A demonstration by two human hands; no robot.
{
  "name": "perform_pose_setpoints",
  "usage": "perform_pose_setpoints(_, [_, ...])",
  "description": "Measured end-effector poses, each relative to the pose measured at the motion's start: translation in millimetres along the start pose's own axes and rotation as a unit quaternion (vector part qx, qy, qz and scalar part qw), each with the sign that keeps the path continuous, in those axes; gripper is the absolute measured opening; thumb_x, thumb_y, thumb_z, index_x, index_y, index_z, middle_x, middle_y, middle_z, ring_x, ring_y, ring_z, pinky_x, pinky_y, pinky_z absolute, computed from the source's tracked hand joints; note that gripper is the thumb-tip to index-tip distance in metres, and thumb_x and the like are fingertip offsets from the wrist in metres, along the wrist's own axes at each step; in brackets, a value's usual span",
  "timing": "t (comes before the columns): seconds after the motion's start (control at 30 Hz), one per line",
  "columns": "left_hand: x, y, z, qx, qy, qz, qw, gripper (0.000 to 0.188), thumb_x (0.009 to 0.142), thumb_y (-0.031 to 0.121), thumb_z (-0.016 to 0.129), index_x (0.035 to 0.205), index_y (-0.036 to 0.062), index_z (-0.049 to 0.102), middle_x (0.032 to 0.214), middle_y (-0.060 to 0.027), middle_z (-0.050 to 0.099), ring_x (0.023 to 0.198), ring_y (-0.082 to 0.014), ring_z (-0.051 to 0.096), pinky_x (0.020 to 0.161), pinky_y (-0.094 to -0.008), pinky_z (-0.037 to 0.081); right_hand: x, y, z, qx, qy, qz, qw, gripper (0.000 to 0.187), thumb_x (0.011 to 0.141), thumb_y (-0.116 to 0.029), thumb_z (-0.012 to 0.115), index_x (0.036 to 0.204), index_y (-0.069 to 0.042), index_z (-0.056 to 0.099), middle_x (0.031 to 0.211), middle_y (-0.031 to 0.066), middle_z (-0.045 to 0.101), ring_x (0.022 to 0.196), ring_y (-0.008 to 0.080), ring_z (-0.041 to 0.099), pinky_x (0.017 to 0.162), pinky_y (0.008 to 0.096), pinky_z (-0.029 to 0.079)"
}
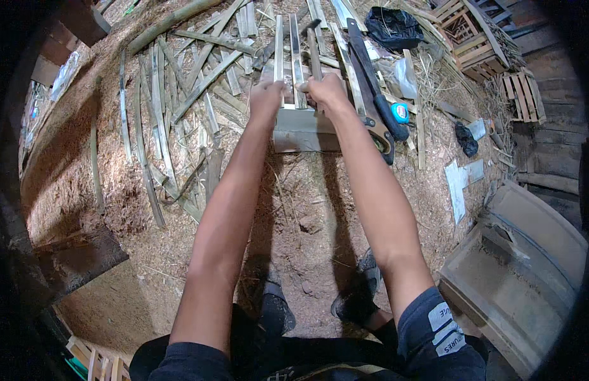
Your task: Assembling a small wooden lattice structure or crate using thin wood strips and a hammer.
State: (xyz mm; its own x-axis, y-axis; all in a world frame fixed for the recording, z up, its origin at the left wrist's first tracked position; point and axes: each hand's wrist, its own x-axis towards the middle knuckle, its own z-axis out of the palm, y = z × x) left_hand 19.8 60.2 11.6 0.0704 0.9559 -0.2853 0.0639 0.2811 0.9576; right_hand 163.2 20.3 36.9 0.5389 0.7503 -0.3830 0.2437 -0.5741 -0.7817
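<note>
At the block (304, 141), left hand (267, 100) pinches a pale slat (278, 51), right hand (328, 93) grips a hammer (314, 56); keeping slats parallel should help.

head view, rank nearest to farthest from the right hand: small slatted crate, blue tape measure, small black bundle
1. Blue tape measure, close on the right
2. Small black bundle, farther right, lower
3. Small slatted crate, toward right edge

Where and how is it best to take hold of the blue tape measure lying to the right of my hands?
I would grip the tape measure around its rounded body, coming from above and from your right. Its compact shape should suit a pinch across opposite edges, and the long black tool lies close on its left, crowding that side.
</note>
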Motion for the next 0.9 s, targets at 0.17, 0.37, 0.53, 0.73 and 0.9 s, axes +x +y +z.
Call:
perform_pose_setpoints(0.17, [2.8,-8.8,7.6,-0.02,-0.114,-0.018,0.993,0.025,0.095,0.015,0.06,0.098,-0.0093,0.066,0.086,-0.0132,0.072,0.072,-0.0191,0.07,0.064,-0.0313,0.054,7.8,13.4,7.3,0.082,0.022,0.01,0.996,0.026,0.074,-0.01,0.074,0.093,0.008,0.069,0.08,0.0185,0.071,0.075,0.0282,0.071,0.065,0.0408,0.053])
perform_pose_setpoints(0.37, [-3.2,-2.3,7.2,0.052,-0.128,0.014,0.99,0.027,0.09,0.022,0.066,0.091,-0.0046,0.07,0.077,-0.0094,0.07,0.067,-0.0166,0.066,0.061,-0.0331,0.051,21.4,23.6,3.5,0.082,0.018,0.004,0.996,0.026,0.073,-0.012,0.078,0.09,0.006,0.068,0.081,0.0169,0.071,0.076,0.0251,0.07,0.067,0.0396,0.053])
perform_pose_setpoints(0.53, [-3.5,3.2,1.0,0.15,-0.118,-0.042,0.981,0.032,0.084,0.03,0.074,0.085,-0.0015,0.073,0.074,-0.0055,0.068,0.066,-0.0164,0.061,0.062,-0.0357,0.048,5.2,18.1,3.6,0.094,0.006,-0.027,0.995,0.026,0.071,-0.012,0.083,0.086,0.0,0.066,0.076,0.0123,0.07,0.068,0.0209,0.068,0.063,0.0364,0.053])
perform_pose_setpoints(0.73, [-6.9,-0.4,4.0,0.035,-0.15,0.011,0.988,0.025,0.088,0.023,0.074,0.097,0.0002,0.072,0.083,-0.0037,0.069,0.071,-0.0129,0.06,0.063,-0.0337,0.048,-0.3,12.6,-1.4,0.096,0.012,-0.025,0.995,0.024,0.072,-0.007,0.082,0.088,0.0,0.065,0.072,0.009,0.069,0.057,0.0165,0.064,0.051,0.0326,0.05])
perform_pose_setpoints(0.9, [-9.2,-3.3,1.6,0.049,-0.149,0.005,0.988,0.02,0.088,0.021,0.074,0.093,0.0014,0.072,0.079,-0.0016,0.067,0.069,-0.0103,0.057,0.061,-0.0308,0.046,-13.5,10.3,-1.1,0.165,-0.011,-0.014,0.986,0.018,0.076,-0.001,0.077,0.085,0.0,0.062,0.069,0.0073,0.065,0.055,0.0149,0.061,0.049,0.0304,0.047])
